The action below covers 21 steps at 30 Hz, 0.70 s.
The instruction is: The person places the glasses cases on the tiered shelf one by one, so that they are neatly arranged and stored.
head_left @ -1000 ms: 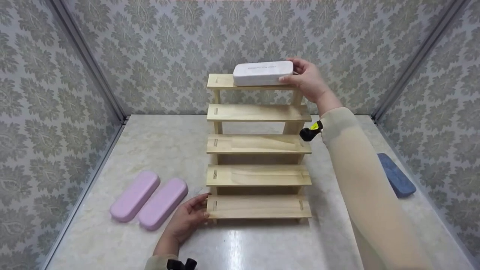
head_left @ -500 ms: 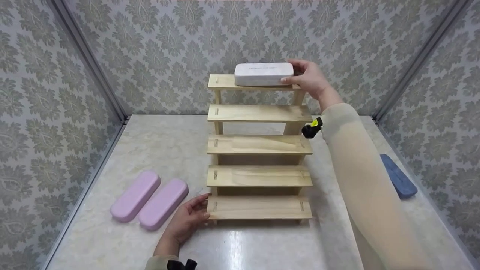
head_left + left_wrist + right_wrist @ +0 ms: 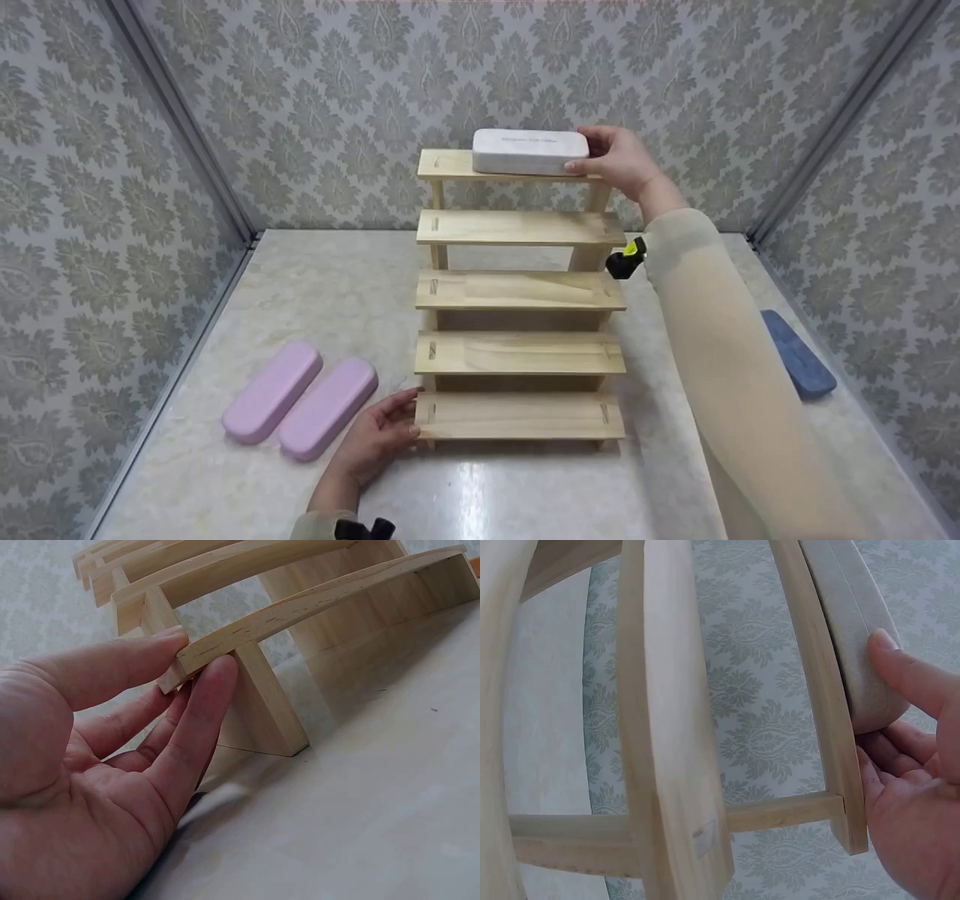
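A five-tier wooden step shelf (image 3: 520,352) stands in the middle of a marble table. A white oblong case (image 3: 528,150) lies flat on its top tier. My right hand (image 3: 592,154) grips the case's right end, thumb on the front and fingers behind; the right wrist view shows the case (image 3: 847,630) against the top plank (image 3: 817,690) with my right hand (image 3: 881,705) round its end. My left hand (image 3: 401,415) holds the left end of the bottom tier. In the left wrist view the left hand (image 3: 196,656) pinches the plank's corner (image 3: 300,607) between thumb and fingers.
Two pink cases (image 3: 271,390) (image 3: 327,407) lie side by side on the table left of the shelf, close to my left hand. A blue case (image 3: 797,354) lies at the right, near the wall. Patterned walls close in the table on three sides.
My right hand has shifted the white case slightly right and settled it flat on the top tier. The left hand has stayed on the bottom tier.
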{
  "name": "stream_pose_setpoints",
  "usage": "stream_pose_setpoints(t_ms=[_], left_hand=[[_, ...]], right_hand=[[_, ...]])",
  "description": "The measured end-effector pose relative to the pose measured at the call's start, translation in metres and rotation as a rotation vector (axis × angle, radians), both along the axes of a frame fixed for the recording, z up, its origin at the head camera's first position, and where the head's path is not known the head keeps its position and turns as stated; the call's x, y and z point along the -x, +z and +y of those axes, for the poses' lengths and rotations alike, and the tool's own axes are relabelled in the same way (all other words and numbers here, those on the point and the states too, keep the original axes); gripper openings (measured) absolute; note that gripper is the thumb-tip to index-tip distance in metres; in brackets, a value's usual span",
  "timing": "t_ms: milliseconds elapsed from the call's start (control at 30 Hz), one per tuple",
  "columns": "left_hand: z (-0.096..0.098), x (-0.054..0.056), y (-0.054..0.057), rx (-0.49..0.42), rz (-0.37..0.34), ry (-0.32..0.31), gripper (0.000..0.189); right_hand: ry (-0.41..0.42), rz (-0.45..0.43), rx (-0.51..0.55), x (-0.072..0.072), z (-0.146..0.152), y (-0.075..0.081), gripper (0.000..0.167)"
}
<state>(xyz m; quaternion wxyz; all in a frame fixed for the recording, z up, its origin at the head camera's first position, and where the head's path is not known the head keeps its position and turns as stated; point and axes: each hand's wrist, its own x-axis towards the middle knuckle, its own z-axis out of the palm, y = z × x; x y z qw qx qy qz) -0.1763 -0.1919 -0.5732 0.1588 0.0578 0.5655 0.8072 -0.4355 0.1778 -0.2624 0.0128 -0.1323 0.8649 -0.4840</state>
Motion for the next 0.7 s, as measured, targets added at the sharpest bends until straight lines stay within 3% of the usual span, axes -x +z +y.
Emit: stream_pose_setpoints(t_ms=[700], left_hand=[[0.0007, -0.0004, 0.0017, 0.017, -0.001, 0.014, 0.077]], right_hand=[[0.005, -0.048, -0.016, -0.0007, -0.0015, 0.0025, 0.079]])
